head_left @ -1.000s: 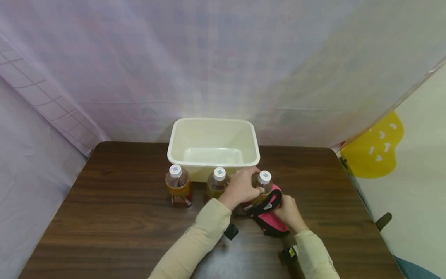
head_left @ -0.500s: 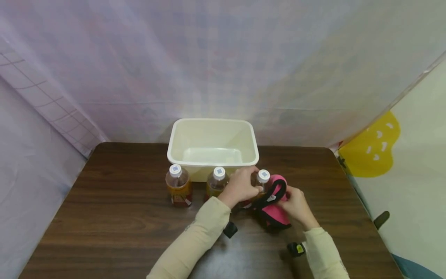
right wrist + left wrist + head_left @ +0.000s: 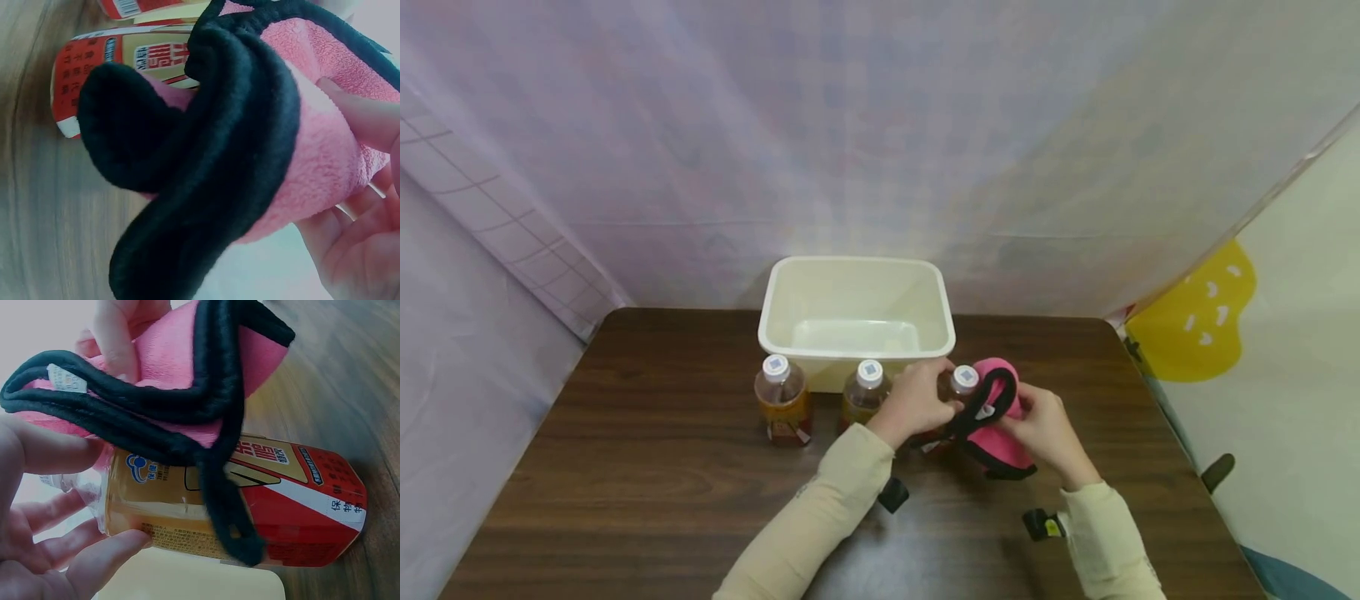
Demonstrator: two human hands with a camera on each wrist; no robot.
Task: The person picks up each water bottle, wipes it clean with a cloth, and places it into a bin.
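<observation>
My left hand (image 3: pixel 917 402) grips the upper part of the rightmost bottle (image 3: pixel 306 512), which stands upright, white-capped with a gold and red label. Against its right side, my right hand (image 3: pixel 1047 427) holds a bunched pink cloth (image 3: pixel 1004 443) with black edging. In the left wrist view a loop of the edging hangs across the bottle's label. Fluffy pink fabric lies between the thumb and fingers in the right wrist view. A second bottle (image 3: pixel 867 392), partly hidden behind my left hand, and a third bottle (image 3: pixel 784 404) stand in the same row.
Behind the bottles sits a cream plastic bin (image 3: pixel 853 365), its inside visible from above. Everything stands on a dark wood-grain table (image 3: pixel 647 467). A pale curtain (image 3: pixel 865 142) hangs along the table's back edge.
My right hand has moved up and to the right with the cloth, which now sits higher beside the bottle. My left hand stays on the bottle, which has barely shifted.
</observation>
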